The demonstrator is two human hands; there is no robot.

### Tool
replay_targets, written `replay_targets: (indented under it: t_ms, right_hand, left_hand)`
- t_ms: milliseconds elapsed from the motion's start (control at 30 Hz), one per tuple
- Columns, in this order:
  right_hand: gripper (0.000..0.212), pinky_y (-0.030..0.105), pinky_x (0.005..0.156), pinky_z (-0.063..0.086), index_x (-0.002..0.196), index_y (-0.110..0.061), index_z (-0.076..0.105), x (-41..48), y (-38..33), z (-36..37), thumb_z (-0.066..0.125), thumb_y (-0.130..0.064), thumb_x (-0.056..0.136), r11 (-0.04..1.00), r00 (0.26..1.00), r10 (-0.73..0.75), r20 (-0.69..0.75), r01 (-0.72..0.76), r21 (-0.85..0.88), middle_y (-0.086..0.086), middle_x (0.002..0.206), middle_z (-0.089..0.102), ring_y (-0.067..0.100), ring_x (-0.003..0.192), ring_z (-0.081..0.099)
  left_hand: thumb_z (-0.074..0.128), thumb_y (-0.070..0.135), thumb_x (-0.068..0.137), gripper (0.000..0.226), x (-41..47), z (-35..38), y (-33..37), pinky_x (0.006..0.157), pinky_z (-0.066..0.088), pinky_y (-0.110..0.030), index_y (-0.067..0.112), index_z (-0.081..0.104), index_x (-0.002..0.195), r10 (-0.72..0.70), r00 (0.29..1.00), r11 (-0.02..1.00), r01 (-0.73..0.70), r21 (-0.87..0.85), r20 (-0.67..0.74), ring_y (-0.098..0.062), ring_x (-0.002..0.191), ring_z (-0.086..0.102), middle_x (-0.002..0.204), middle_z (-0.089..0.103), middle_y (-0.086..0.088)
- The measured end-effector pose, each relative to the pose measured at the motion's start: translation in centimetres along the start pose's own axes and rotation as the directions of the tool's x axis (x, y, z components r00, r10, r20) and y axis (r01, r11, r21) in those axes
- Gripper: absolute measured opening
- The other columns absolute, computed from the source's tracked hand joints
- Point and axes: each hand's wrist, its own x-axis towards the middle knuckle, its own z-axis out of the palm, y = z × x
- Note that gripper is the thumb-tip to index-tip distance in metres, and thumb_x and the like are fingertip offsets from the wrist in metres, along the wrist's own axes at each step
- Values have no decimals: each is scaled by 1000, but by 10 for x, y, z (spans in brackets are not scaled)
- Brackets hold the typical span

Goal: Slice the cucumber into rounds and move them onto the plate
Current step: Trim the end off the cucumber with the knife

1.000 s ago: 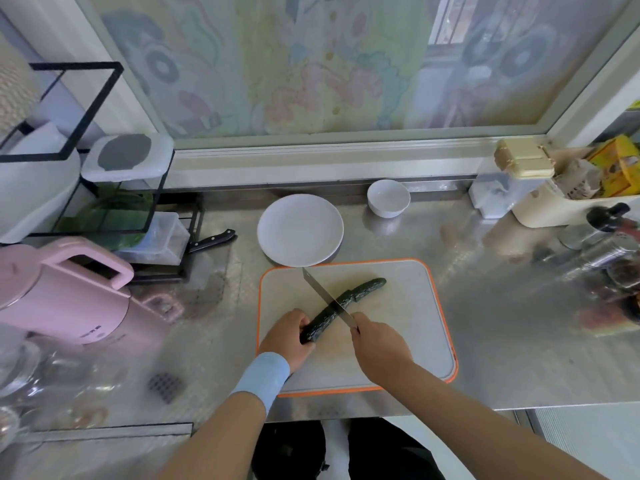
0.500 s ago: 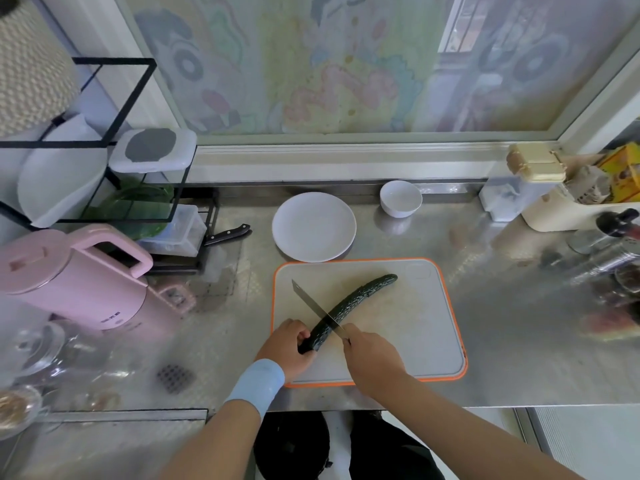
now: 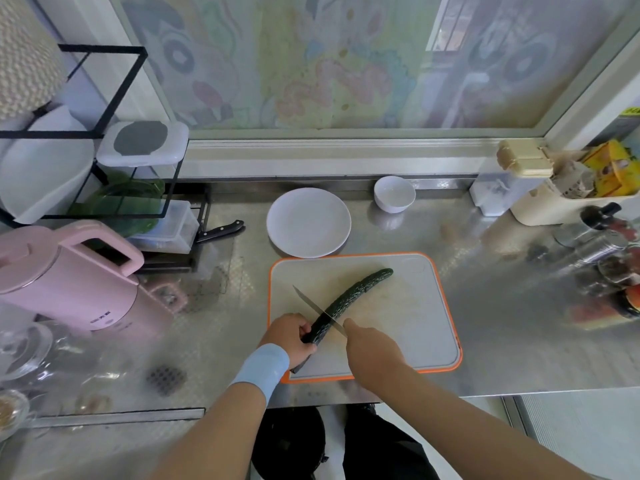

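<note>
A long dark green cucumber (image 3: 353,295) lies diagonally on a grey cutting board with an orange rim (image 3: 408,306). My left hand (image 3: 294,337), with a light blue wristband, grips the cucumber's near end. My right hand (image 3: 372,348) holds a knife (image 3: 313,305); its blade crosses the cucumber close to my left fingers, tip pointing away to the left. The cucumber looks whole. An empty white plate (image 3: 308,221) sits just beyond the board.
A small white bowl (image 3: 394,194) stands right of the plate. A pink kettle (image 3: 65,278) and a black wire rack (image 3: 104,161) fill the left side, with a second knife (image 3: 220,232) lying by the rack. Jars and containers (image 3: 588,216) crowd the right. The steel counter edge runs just below the board.
The view has shifted, so the board now sits further right in frame. The knife blade has come lower and closer to my left hand on the cucumber. Both grips are unchanged.
</note>
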Motion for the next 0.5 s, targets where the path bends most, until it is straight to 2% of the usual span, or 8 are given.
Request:
replay_targets:
  t_ms: [67, 133, 367, 500]
  right_hand:
    - [49, 34, 53, 41, 132, -15, 33, 7, -2, -1, 42, 6, 88, 1000, 999, 16, 33, -15, -3, 7, 79, 52, 27, 69, 53]
    - [50, 31, 47, 36, 132, -15, 33, 13, 0, 5, 43, 7, 88, 1000, 999, 18, 46, -19, 21, 4, 74, 47, 23, 63, 49]
    - [35, 29, 42, 27, 120, -13, 37, 23, 14, 31, 44, 3, 89, 998, 999, 41, 14, -41, 40, 1, 69, 41, 26, 66, 48]
    - [34, 30, 43, 25, 120, -13, 36, 25, 18, 30, 41, 2, 89, 999, 999, 27, 40, -29, 35, 0, 68, 40, 25, 64, 47]
  left_hand:
    - [75, 28, 74, 28, 2, -1, -1, 66, 43, -18, 28, 62, 99, -12, 1000, 1000, 12, 1, 15, -8, 84, 59, 97, 63, 10]
    - [75, 29, 74, 28, 4, -1, -2, 70, 42, -18, 29, 61, 99, -22, 1000, 1000, 22, 4, 20, -8, 85, 59, 97, 62, 11]
    - [75, 27, 73, 30, 10, 2, -2, 74, 48, -22, 30, 59, 98, -36, 998, 999, 36, 7, 54, -10, 86, 60, 95, 61, 11]
    - [70, 26, 74, 28, 11, 1, 3, 68, 44, -23, 27, 54, 97, -18, 996, 997, 12, 74, 84, -14, 86, 58, 99, 57, 5]
